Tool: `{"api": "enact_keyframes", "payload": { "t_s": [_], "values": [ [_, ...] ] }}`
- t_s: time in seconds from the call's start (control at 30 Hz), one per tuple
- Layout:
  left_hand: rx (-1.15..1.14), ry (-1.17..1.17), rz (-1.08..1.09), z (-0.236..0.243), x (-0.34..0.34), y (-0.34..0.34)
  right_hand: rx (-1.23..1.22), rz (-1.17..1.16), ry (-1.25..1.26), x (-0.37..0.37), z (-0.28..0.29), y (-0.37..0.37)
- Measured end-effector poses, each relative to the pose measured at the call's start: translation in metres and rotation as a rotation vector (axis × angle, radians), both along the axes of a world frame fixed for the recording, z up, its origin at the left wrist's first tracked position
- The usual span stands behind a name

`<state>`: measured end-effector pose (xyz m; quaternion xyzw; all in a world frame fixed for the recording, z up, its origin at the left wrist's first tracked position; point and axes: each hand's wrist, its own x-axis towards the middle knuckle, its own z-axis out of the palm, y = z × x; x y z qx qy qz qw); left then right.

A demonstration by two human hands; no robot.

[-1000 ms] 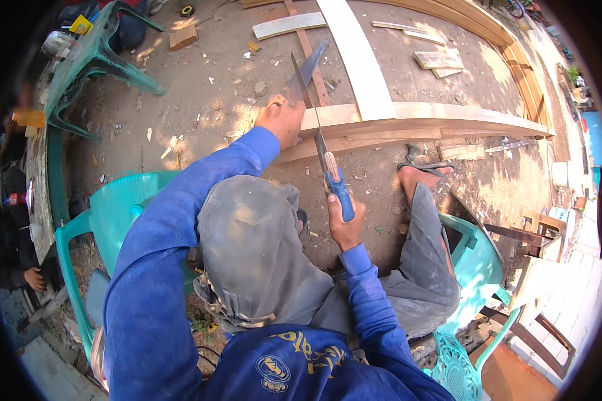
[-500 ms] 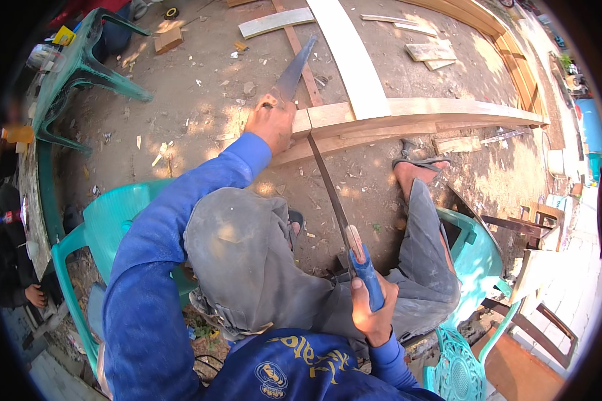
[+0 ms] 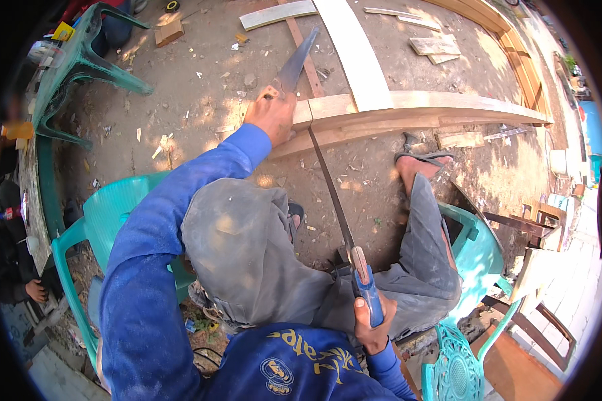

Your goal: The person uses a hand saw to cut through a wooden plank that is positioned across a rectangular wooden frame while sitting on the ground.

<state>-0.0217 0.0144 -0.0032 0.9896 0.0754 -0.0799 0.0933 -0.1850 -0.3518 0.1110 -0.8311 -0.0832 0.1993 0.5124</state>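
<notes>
My right hand (image 3: 373,323) is closed round the blue handle of a hand saw (image 3: 332,194). The saw's blade runs away from me, its far end in a narrow cut across a pale wooden beam (image 3: 415,105). Just left of that cut, my left hand (image 3: 273,117) grips the beam's end, fingers partly hidden. Directly beyond the left hand, a second saw-like blade (image 3: 298,63) points away; the hand hides how its near end lies. A wide pale board (image 3: 354,53) meets the beam right of the cut.
Green plastic chairs (image 3: 124,207) stand on both sides of me, another chair (image 3: 87,63) at far left. Wooden offcuts (image 3: 435,47) lie on the dirt ground. Long frame timbers (image 3: 515,53) stretch along the far right. Another person's hand (image 3: 36,291) shows at the left edge.
My right hand has drawn the hand saw back toward me, the blade staying in the cut. My left hand keeps its place on the beam.
</notes>
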Motion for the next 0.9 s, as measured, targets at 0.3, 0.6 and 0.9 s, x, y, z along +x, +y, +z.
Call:
{"api": "enact_keyframes", "payload": {
  "t_s": [0.3, 0.6, 0.9],
  "values": [
    [0.005, 0.051, -0.025, -0.004, 0.005, -0.004, 0.117, -0.054, -0.016, 0.120, -0.074, 0.129],
    [0.019, 0.060, 0.054, 0.004, -0.003, 0.006, 0.083, -0.031, -0.061, 0.012, -0.014, 0.027],
    [0.055, 0.085, 0.042, 0.002, 0.007, -0.005, 0.042, -0.030, 0.022, 0.067, -0.049, 0.080]
  ]
}}
